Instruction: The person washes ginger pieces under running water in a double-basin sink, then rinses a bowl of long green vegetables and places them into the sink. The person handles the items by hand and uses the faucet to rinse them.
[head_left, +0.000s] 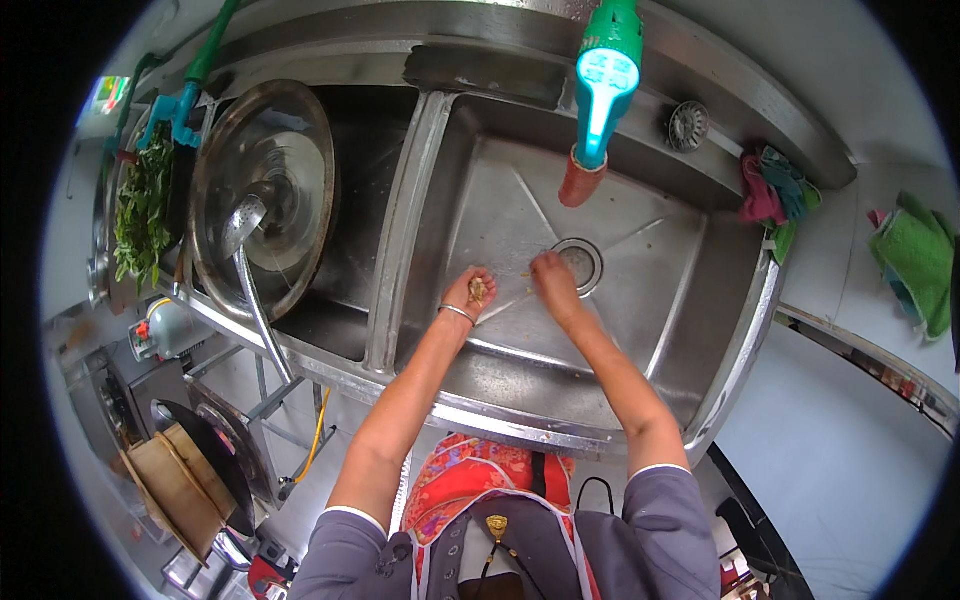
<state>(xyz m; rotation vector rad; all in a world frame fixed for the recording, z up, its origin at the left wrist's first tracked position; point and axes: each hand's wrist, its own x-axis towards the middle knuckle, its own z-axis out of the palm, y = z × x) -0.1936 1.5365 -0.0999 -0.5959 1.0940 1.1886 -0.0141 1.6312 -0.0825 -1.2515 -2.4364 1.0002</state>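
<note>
My left hand (471, 291) is cupped, palm up, over the right basin of a stainless steel sink (517, 367). In its palm lies a small heap of wet, yellowish-brown food scraps (477, 289). My right hand (556, 279) reaches down to the basin floor, just left of the round drain (580, 265). Its fingers are bent together, and whether they pinch anything is hidden. A few tiny bits lie near its fingertips. Above the basin hangs a green and blue plastic tap (606, 90) with a red sleeve on its spout.
A large metal pan (322, 247) leans in the left basin, with a slotted ladle (253, 300) across it. Leafy greens (142, 206) sit at far left. A drain strainer basket (688, 126) rests on the back ledge. Cloths (780, 187) hang over the right corner.
</note>
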